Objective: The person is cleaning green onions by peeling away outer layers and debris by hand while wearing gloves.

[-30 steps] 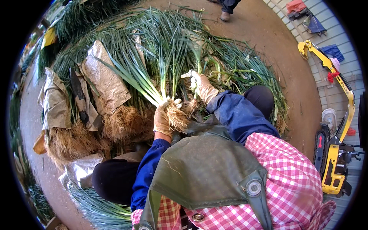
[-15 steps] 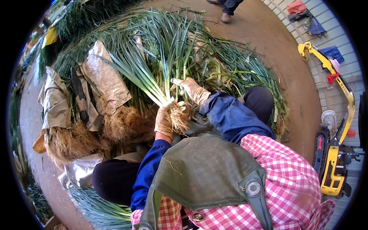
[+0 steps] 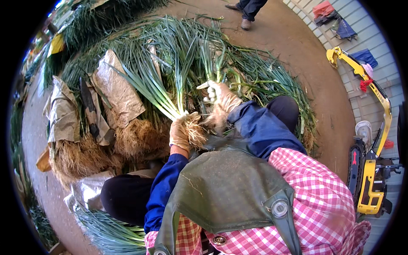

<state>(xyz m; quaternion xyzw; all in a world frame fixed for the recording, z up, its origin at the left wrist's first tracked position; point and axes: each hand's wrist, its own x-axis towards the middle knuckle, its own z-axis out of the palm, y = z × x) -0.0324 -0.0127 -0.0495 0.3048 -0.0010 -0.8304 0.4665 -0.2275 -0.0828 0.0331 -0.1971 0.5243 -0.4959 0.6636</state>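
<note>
A gloved left hand, mine, is wrapped round the lower ends of a small bunch of spring onions. Their long green leaves fan away from me, and tan roots hang beside my fingers. To the right, my right hand, in a glove with a pale palm, is closed on another spring onion; its blurred roots dangle below the fist. Beyond both hands spreads a wide heap of loose spring onions. Left of my left hand lie bundles wrapped in brown paper, their bushy roots toward me.
A dark-handled tool lies between the wrapped bundles. More spring onions lie at lower left beside a silvery sheet. Another person's legs stand at the far edge. A light panelled wall with a yellow excavator picture is at right.
My right hand has moved slightly right, away from the left-hand bunch, and now holds a spring onion with roots hanging below. The left hand stays nearly in place with its bunch.
</note>
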